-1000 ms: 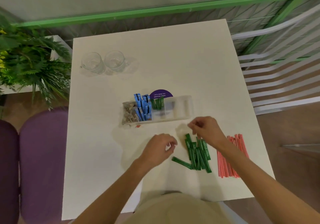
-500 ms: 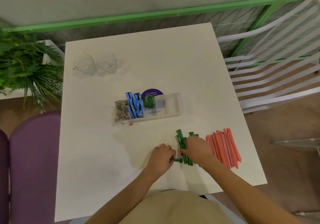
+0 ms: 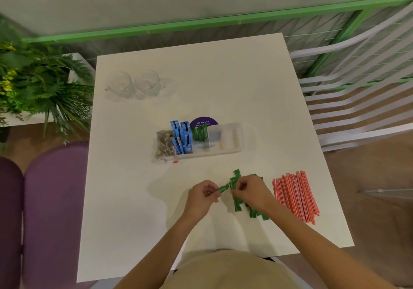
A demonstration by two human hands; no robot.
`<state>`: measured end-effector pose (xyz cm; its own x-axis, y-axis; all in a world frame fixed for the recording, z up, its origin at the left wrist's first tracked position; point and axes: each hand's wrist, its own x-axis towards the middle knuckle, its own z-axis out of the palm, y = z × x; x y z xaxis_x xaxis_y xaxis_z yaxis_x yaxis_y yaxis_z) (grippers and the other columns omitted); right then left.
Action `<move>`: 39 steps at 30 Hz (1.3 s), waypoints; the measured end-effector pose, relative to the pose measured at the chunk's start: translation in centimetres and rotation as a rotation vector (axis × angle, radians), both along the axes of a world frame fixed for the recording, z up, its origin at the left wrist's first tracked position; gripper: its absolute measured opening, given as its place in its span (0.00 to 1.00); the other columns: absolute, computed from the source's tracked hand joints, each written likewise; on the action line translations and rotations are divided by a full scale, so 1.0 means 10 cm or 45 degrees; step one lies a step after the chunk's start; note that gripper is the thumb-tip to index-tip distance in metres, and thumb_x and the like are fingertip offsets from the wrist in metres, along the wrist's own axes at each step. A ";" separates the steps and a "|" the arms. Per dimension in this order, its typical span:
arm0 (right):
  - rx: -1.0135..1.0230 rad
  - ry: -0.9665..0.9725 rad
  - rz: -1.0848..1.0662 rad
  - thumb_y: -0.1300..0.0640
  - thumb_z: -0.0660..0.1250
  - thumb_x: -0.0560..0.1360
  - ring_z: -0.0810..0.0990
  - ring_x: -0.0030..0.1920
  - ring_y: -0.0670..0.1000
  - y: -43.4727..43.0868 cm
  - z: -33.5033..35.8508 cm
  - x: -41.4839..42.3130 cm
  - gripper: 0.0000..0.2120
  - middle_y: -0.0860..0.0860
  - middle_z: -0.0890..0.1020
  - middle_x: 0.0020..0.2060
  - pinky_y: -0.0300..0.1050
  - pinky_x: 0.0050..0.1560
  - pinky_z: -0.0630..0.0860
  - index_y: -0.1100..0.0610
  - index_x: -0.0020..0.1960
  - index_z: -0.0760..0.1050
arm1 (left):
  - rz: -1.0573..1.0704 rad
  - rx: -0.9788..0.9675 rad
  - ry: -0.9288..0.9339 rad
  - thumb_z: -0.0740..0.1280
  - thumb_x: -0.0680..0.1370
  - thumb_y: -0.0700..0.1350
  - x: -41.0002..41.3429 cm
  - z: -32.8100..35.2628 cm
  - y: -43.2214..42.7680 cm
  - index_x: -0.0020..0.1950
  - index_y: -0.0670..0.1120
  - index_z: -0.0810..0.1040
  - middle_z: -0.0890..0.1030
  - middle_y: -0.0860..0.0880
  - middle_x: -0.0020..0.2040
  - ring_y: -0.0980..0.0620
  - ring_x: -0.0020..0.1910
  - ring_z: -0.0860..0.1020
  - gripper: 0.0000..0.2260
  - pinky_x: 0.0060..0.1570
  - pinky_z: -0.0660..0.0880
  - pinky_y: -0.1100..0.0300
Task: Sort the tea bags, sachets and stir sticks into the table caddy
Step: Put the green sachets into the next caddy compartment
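Observation:
A clear caddy stands mid-table. It holds tea bags at its left end, then blue sachets and a few green sachets; its right compartments look bare. In front of it lies a pile of green sachets. My left hand pinches one green sachet lifted off the table. My right hand rests on the pile with fingers curled on green sachets there. Red stir sticks lie in a bundle to the right.
Two empty glasses stand at the table's far left. A purple round sign rises behind the caddy. A plant and purple seats are left of the table, a white slatted chair right.
My left hand has picked one green sachet up from the pile's near left edge. My right hand stays on the pile. The camera view has shifted a little.

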<state>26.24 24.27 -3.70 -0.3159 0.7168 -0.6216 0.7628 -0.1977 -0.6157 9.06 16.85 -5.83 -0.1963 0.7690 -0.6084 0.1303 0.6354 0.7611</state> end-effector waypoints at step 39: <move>0.411 0.095 0.231 0.62 0.73 0.70 0.80 0.44 0.54 1.46 0.13 -1.15 0.06 0.56 0.85 0.44 0.49 0.49 0.78 0.59 0.47 0.84 | -1.112 0.329 1.465 0.69 0.73 0.49 -1.02 0.69 1.86 0.45 0.53 0.82 0.81 0.53 0.42 0.50 0.46 0.74 0.03 0.49 0.59 0.55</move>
<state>14.78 38.86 -2.40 -0.4916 0.8004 -0.3431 0.7180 0.1497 -0.6797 -1.12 35.41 1.09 0.1075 0.9562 -0.2721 0.9939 -0.0969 0.0520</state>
